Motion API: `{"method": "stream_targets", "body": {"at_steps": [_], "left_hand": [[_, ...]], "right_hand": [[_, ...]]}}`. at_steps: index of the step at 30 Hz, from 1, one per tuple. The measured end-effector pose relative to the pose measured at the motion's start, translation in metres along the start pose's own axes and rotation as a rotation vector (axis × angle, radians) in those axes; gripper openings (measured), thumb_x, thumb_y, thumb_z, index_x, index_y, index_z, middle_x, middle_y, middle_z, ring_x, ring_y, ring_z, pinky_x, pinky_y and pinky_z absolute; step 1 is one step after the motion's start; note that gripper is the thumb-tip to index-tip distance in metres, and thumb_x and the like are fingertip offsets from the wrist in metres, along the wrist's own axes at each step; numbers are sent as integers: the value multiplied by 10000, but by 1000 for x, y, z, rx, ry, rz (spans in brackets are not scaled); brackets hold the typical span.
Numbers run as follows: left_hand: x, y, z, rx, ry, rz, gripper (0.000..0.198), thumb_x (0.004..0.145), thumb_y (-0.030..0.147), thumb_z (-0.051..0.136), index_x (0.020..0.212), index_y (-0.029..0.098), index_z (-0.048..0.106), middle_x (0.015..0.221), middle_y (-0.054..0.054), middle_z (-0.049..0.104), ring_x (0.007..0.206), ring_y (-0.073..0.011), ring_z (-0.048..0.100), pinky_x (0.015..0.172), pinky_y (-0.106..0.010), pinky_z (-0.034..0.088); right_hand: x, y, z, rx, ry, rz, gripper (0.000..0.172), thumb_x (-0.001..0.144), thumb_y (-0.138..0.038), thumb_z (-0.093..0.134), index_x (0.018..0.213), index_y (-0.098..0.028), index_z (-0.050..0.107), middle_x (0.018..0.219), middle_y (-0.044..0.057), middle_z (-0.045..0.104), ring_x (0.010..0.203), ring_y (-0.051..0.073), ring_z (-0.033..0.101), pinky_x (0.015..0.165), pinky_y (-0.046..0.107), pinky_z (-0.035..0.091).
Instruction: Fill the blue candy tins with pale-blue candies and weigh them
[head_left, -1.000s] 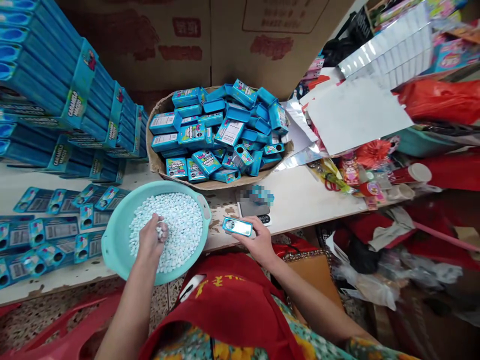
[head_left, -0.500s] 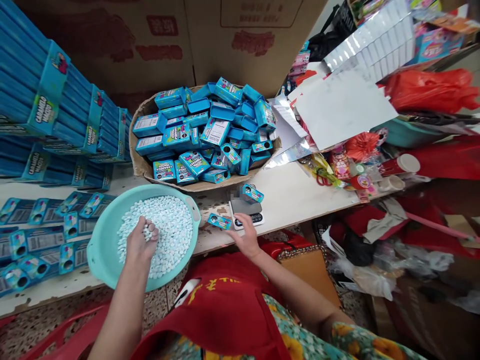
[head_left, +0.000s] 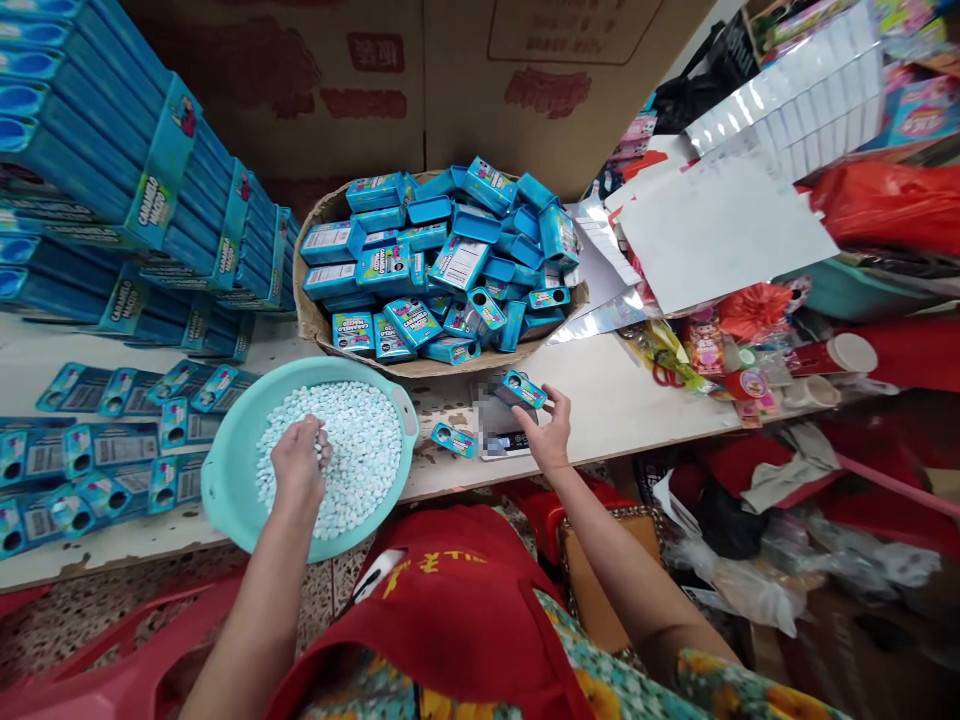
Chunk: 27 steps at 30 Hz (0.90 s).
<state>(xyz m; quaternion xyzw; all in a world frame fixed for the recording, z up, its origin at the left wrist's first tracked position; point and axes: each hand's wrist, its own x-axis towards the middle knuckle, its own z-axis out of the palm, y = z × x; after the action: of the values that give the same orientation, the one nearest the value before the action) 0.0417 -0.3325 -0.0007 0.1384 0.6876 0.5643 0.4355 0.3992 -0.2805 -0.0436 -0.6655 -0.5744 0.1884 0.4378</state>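
My left hand (head_left: 300, 462) is closed around a few small pale candies (head_left: 325, 445), over the turquoise bowl (head_left: 225, 470). A heap of the same white and pale-blue candies (head_left: 367, 440) lies in that bowl. With thumb and fingers about its right end, my right hand (head_left: 549, 430) grips a small blue candy box (head_left: 523, 389) above the little scale (head_left: 517, 443). The scale is partly hidden and blurred. Another blue candy box (head_left: 453, 440), its round hole facing up, lies just left of the scale.
A cut-down carton (head_left: 319, 325) full of blue boxes stands behind the bowl. Blue display packs (head_left: 172, 210) are stacked at the left, with rows of boxes (head_left: 112, 450) in front. White card (head_left: 727, 230), scissors and bags lie at the right; a large carton (head_left: 457, 80) stands behind.
My right hand has moved right, from beside the left candy box to the box at the scale. My left hand stays in the bowl with candies. The view has shifted left.
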Motion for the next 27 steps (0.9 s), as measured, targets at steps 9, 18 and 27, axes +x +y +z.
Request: {"method": "stream_targets", "body": {"at_steps": [9,18,27], "left_hand": [[-7,-5,-18,917,-111,597,351,781,278,613,1119,184,593,1247,-135,546,1235,-299,431,1063,-481,297],[-62,75,-3,773,-679,852,458,864,351,565,1298,249,462,1266,-84,548,1190,-221,482,1016,-383,388],[-28,31,-82,926,-365,449,328,886,278,509,1204,202,528,1184,-98,561,1066,-199,550,908,-321,437]], "right_hand": [[14,-42,-5,26,-55,88,478,649,-462,739,991,-160,597,866,36,632,777,192,584,763,349,477],[-42,-172,49,253,-645,-231,348,727,-418,707,1010,-233,622,944,44,665,836,217,629,764,344,513],[-69,-189,100,240,-761,-89,435,698,-467,719,1020,-195,610,912,52,693,823,244,643,774,385,510]]}}
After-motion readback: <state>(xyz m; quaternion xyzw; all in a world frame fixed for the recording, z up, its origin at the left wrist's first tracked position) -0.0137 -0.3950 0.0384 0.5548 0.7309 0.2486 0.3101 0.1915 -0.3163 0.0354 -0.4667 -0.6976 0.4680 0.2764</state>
